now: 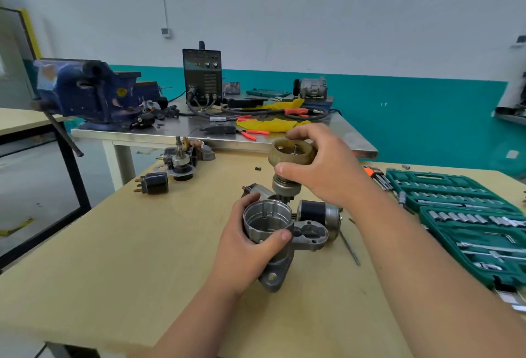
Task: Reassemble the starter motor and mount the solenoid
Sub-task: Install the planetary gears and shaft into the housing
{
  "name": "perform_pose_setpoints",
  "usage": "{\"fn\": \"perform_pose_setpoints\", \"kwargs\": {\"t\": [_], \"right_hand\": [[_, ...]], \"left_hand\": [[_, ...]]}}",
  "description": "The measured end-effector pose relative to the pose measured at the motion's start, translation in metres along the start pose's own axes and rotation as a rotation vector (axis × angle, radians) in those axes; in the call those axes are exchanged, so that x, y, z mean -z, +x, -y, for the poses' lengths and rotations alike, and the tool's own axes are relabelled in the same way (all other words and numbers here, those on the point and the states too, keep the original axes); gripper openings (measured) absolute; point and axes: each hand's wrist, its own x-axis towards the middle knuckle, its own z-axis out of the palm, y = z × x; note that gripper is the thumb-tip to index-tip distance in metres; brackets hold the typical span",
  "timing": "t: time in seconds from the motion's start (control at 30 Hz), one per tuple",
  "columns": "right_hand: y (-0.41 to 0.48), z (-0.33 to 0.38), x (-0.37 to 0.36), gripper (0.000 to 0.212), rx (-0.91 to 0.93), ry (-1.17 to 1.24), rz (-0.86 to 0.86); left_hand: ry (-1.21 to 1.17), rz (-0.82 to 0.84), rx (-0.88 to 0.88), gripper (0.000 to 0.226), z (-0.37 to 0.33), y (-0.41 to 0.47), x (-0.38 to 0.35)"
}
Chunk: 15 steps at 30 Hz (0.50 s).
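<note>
My left hand (247,246) grips the grey aluminium starter housing (269,222), open cup upward, just above the wooden table (119,258). My right hand (321,168) holds the drive assembly (291,154), a yellowish planetary gear ring over a steel clutch, above and behind the housing. A black-and-silver motor body (321,215) lies right of the housing. Another silver part (257,189) lies behind my left hand. A black solenoid (155,183) with copper terminals lies at the left, next to an armature with its brush holder (180,162).
An open green socket set (466,215) fills the right of the table, with hex keys (377,176) behind it. A thin rod (350,249) lies right of the housing. Behind is a steel bench with a blue vise (91,92), a welder (202,74) and pliers (252,133).
</note>
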Motion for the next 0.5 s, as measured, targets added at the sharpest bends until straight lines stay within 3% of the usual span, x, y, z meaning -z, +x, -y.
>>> {"fn": "perform_pose_setpoints", "kwargs": {"t": [0.33, 0.5], "right_hand": [[-0.031, 0.019, -0.003, 0.047, 0.272, 0.114, -0.094], [-0.046, 0.024, -0.006, 0.051, 0.31, 0.083, -0.044]], "left_hand": [[0.023, 0.002, -0.059, 0.086, -0.003, -0.006, -0.011], [0.012, -0.03, -0.132, 0.086, -0.002, -0.009, -0.01]]}}
